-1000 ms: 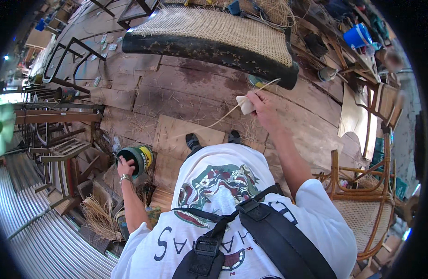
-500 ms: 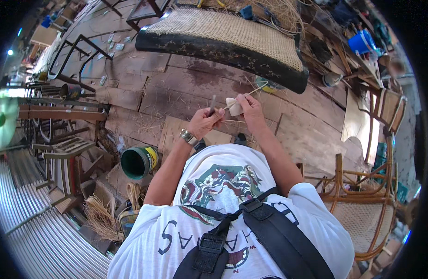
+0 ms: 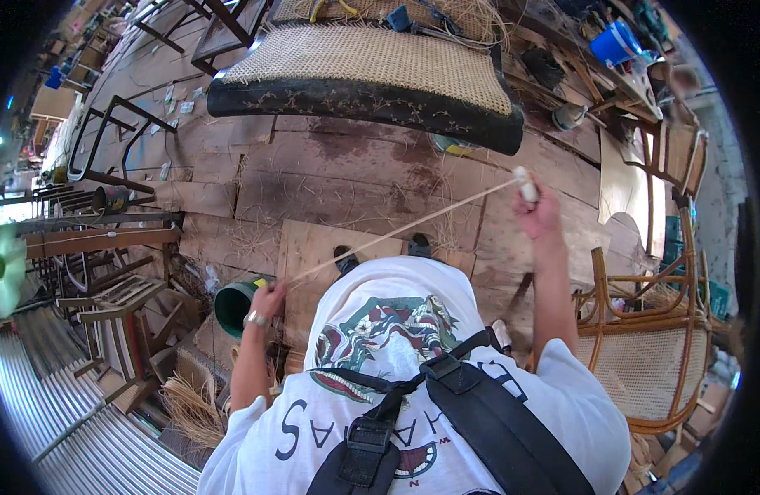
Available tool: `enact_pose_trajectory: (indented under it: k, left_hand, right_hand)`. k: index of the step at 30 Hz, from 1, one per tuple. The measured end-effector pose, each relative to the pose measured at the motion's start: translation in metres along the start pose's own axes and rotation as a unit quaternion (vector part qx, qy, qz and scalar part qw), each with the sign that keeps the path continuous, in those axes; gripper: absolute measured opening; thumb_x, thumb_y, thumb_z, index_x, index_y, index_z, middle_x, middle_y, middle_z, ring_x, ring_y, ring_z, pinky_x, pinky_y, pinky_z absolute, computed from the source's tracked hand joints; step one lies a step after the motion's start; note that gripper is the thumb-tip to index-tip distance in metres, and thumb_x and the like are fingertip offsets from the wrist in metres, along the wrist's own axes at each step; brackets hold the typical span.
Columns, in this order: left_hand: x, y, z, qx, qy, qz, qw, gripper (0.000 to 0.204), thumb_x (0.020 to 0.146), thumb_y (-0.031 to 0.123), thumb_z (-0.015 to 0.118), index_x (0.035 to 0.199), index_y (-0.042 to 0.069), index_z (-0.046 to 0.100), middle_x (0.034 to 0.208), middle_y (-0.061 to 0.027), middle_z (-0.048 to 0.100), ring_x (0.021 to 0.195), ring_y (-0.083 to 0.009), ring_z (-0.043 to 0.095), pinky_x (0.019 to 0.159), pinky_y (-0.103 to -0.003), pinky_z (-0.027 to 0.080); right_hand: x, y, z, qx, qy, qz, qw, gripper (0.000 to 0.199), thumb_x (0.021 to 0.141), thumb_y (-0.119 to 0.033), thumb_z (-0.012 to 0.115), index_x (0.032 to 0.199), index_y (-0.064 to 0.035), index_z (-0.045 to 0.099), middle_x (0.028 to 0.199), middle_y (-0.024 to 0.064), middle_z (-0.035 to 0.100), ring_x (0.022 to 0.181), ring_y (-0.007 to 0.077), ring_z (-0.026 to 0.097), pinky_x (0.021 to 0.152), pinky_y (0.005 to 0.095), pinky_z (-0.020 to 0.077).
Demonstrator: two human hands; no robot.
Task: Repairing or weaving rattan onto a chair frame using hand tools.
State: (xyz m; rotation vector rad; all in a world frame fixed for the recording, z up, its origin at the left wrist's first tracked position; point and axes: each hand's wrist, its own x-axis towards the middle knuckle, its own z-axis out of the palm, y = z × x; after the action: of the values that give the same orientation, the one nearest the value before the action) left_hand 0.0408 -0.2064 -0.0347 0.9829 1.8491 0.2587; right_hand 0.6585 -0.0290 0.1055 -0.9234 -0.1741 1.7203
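A long pale cane strip (image 3: 413, 227) is stretched slantwise in front of me. Its lower left end is pinched in my left hand (image 3: 267, 302), held low by the green bucket (image 3: 231, 309). Further up and to the right, my right hand (image 3: 538, 216) grips a small white folded cloth or pad (image 3: 526, 185), and the strip runs into it. Whether the strip goes on past the cloth is hidden. Beyond the strip stands a dark-framed piece of furniture with woven cane (image 3: 371, 62), touched by neither hand.
Cane chairs (image 3: 635, 363) stand at the right and stacked wooden frames (image 3: 120, 305) at the left. Corrugated metal sheets (image 3: 75, 412) and a bundle of loose fibres (image 3: 190, 404) lie lower left. Strip scraps litter the board floor (image 3: 347, 181); a blue bucket (image 3: 616, 43) sits at upper right.
My hands have drawn far apart, the left down and left, the right out to the right with the white cloth. The strip between them is now taut; the thin tool in my left hand no longer shows.
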Motion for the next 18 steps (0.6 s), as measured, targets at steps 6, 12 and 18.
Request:
enact_pose_trajectory:
  k: [6, 12, 18]
  left_hand:
    - [-0.100, -0.177, -0.065, -0.032, 0.056, -0.119, 0.991, 0.040, 0.087, 0.044, 0.067, 0.077, 0.006, 0.070, 0.063, -0.0020, 0.059, 0.059, -0.0104, 0.053, 0.053, -0.030, 0.040]
    - [-0.264, -0.293, -0.133, 0.332, 0.118, -0.396, 0.848, 0.044, 0.086, 0.042, 0.066, 0.109, 0.006, 0.070, 0.112, -0.0216, 0.068, 0.106, -0.0354, 0.064, 0.088, -0.046, 0.052]
    - [-0.188, -0.244, -0.042, 0.134, 0.107, -0.368, 0.914, 0.037, 0.085, 0.036, 0.069, 0.105, 0.005, 0.069, 0.103, -0.0128, 0.068, 0.092, -0.0267, 0.062, 0.080, -0.040, 0.050]
  right_hand:
    - [-0.002, -0.154, -0.120, -0.139, 0.124, -0.128, 0.974, 0.028, 0.097, -0.031, 0.055, 0.102, -0.0042, 0.060, 0.067, 0.0003, 0.053, 0.045, 0.0059, 0.040, 0.041, 0.0206, 0.0332]
    - [-0.089, -0.354, -0.139, -0.183, 0.290, -0.380, 0.859, 0.030, 0.102, -0.032, 0.051, 0.109, -0.0039, 0.055, 0.077, 0.0027, 0.053, 0.051, 0.0072, 0.038, 0.043, 0.0213, 0.0320]
    - [-0.025, -0.227, -0.067, -0.180, 0.082, -0.310, 0.930, 0.029, 0.100, -0.040, 0.054, 0.109, -0.0120, 0.059, 0.083, -0.0038, 0.052, 0.062, 0.0049, 0.043, 0.049, 0.0187, 0.0343]
